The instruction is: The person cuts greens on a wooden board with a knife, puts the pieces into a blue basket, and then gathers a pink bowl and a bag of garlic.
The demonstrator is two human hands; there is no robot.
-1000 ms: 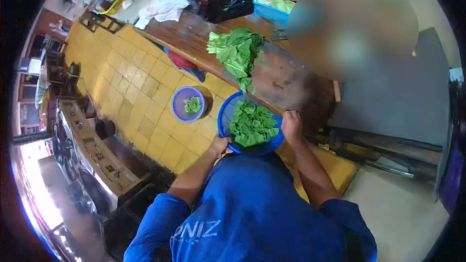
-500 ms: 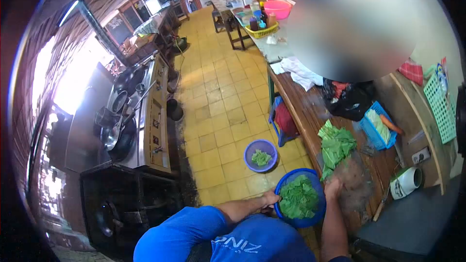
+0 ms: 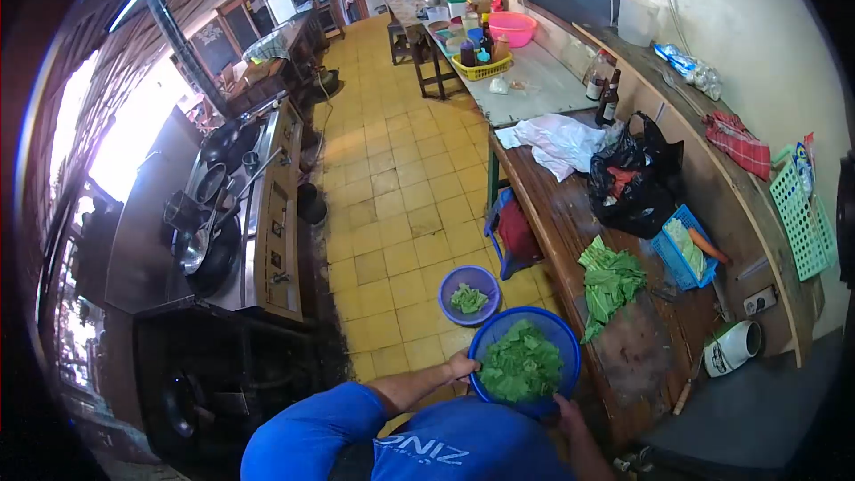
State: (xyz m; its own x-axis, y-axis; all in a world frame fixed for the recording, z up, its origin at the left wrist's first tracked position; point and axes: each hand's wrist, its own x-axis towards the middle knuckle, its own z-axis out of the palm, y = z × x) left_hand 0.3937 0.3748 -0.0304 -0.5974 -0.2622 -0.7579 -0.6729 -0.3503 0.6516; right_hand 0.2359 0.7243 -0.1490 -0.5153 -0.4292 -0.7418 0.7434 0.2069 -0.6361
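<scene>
A blue plastic colander (image 3: 577, 358) filled with chopped leafy greens (image 3: 524, 361) is in front of my body, beside the wooden table's edge. My left hand (image 3: 460, 367) grips its rim on the left, with the fingers partly hidden beneath. At the lower right rim, my right hand (image 3: 568, 411) is closed on the same colander. On the floor beyond it sits a smaller purple basket (image 3: 451, 310) with some pale green pieces (image 3: 468, 298). A bunch of leafy greens (image 3: 612, 281) lies on the table to the right, apart from both hands.
The wooden table (image 3: 570, 254) bears a black plastic bag (image 3: 637, 187), a blue basket (image 3: 681, 254) with a carrot (image 3: 710, 246), a knife (image 3: 684, 395) and a tipped white container (image 3: 732, 349). A stove (image 3: 267, 205) with woks stands left of the tiled floor (image 3: 392, 205).
My right hand has moved from the tabletop beside the leafy bunch down to the colander's rim. The colander has shifted slightly left in view, with my left hand still on it.
</scene>
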